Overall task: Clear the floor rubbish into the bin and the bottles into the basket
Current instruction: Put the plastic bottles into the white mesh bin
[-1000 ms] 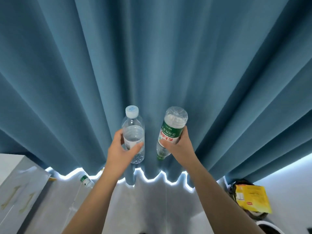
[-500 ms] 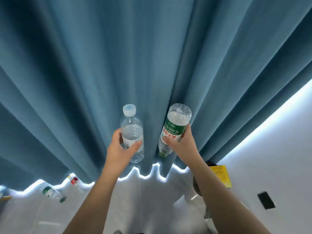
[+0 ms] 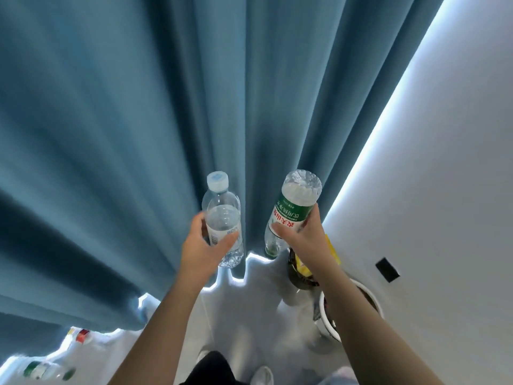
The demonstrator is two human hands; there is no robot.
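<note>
Left hand (image 3: 204, 245) grips upright clear bottle (image 3: 223, 226), right hand (image 3: 304, 236) grips inverted green-label bottle (image 3: 291, 215); risk: loose cap leaks; basket unidentified.

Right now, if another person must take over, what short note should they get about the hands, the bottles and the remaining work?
Left hand: shut on the clear bottle with the pale cap, cap up.
Right hand: shut on the green-label bottle, held upside down.
Both are raised in front of the blue curtain; neither is in a basket yet.
Containers: a white-rimmed container and a dark one holding a yellow packet stand at the right wall.
Left: bottles on the floor at lower left.
</note>
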